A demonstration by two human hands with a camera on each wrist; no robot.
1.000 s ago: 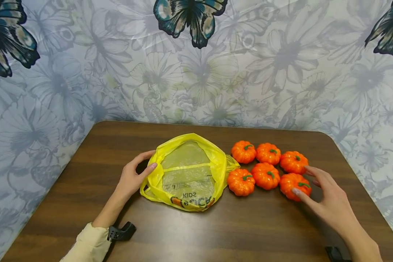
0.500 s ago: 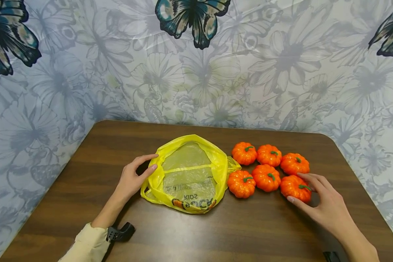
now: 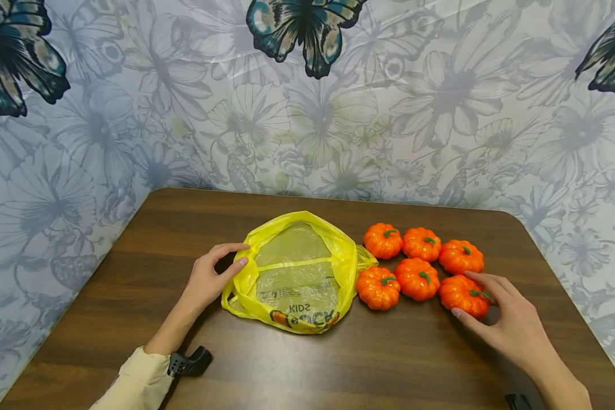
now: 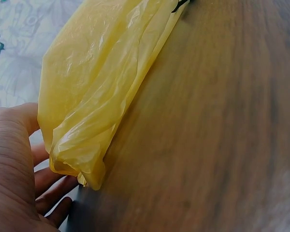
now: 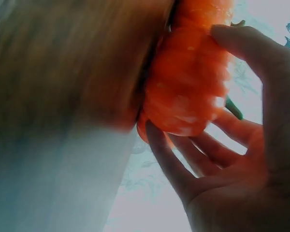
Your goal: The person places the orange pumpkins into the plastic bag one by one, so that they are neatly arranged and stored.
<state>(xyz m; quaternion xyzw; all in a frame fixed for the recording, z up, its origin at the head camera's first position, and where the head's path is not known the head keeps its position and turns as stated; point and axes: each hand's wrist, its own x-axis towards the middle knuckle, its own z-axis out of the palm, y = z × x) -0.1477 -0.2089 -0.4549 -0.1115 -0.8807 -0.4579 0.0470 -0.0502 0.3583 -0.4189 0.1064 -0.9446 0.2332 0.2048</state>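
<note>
The wall (image 3: 441,114) behind my work area carries a pale flower pattern with dark butterflies. In front of it stands the brown wooden table (image 3: 307,364), which bears everything listed below.

The yellow bag (image 3: 297,273) lies flat near the middle of the table, mouth spread open and facing up, with printed lettering on its near edge. My left hand (image 3: 210,279) rests at the bag's left rim; the thumb and forefinger curl round the plastic edge and pinch it. The left wrist view shows the bunched yellow film against my fingers (image 4: 48,179).

My right hand (image 3: 507,319) lies on the right side of the table, fingers spread and bent round the nearest pumpkin (image 3: 463,295), which sits on the table at the front right corner of the group. The thumb touches its near side and the fingers reach over its top by the green stem. The right wrist view confirms fingers (image 5: 183,159) on both sides of that pumpkin.

Five other pumpkins (image 3: 417,278) stand just to the right of the bag, in two rows, touching or nearly touching one another. A small black clip (image 3: 189,362) sits at my left sleeve (image 3: 138,381).
</note>
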